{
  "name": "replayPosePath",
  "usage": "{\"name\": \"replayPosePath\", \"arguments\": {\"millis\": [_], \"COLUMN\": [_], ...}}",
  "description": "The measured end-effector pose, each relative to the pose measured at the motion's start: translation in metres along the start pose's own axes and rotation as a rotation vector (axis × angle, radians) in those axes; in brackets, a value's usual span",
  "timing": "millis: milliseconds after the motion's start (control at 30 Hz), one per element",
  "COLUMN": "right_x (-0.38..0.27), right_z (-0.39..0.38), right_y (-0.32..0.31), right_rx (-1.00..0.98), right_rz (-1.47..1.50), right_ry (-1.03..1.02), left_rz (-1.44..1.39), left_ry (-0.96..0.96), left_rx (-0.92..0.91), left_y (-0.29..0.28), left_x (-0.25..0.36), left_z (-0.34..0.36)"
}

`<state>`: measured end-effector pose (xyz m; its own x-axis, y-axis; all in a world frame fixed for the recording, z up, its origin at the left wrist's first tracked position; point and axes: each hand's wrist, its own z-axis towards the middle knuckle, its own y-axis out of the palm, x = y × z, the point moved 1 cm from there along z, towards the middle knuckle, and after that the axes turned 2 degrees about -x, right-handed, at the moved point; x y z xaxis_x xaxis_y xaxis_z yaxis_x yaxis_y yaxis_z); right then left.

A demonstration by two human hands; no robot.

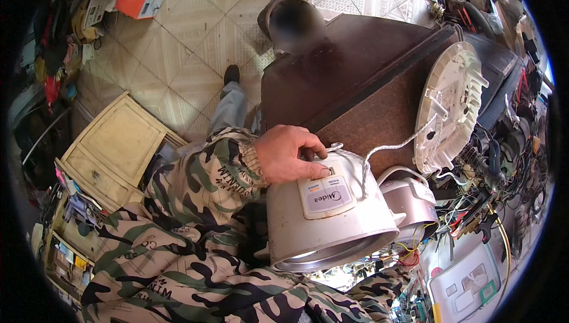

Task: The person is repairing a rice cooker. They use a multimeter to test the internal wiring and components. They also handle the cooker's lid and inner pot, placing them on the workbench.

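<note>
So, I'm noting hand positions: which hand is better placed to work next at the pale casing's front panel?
Probably the left hand: its thumb is at the front panel of the pale casing. The right hand is not visible; only its sleeve shows.

The white cooker shell (296,219) is tipped on its side, its round, metal-rimmed mouth (338,256) open. It has brown stains and a gray label (328,198) facing up.

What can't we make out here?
Head view:
- Right hand: unseen; cooker body or camouflage cloth may cover it.
- Left hand: palm hidden by its back.
- Cooker body interior: mostly behind its wall.
- Pinkish cooker, left side: behind cooker body.
- Far-right clutter: parts too small to identify.
</note>
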<state>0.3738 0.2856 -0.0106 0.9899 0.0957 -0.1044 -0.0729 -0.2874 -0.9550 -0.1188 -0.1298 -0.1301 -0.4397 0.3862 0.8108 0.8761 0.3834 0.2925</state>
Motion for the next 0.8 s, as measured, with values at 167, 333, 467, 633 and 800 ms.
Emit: {"name": "replayPosePath", "arguments": {"millis": [167, 333, 467, 633, 800], "right_x": [-0.032, -0.042, -0.048, -0.054, -0.050], "right_z": [0.020, 0.027, 0.033, 0.038, 0.037], "right_y": [0.020, 0.022, 0.026, 0.027, 0.020], "right_rx": [-0.041, -0.056, -0.079, -0.096, -0.096], "right_rz": [-0.013, -0.037, -0.056, -0.072, -0.089], "right_ry": [-0.046, -0.077, -0.097, -0.138, -0.178], "left_rz": [0.028, 0.049, 0.040, 0.038, 0.087], "left_ry": [0.013, 0.054, 0.072, -0.007, 0.054], "left_rx": [-0.008, -0.010, -0.020, -0.051, -0.031], "left_y": [-0.004, -0.005, -0.005, -0.008, -0.005], "left_x": [0.005, 0.003, 0.002, 0.009, 0.006], "left_z": [0.003, 0.005, 0.006, 0.004, 0.007]}}
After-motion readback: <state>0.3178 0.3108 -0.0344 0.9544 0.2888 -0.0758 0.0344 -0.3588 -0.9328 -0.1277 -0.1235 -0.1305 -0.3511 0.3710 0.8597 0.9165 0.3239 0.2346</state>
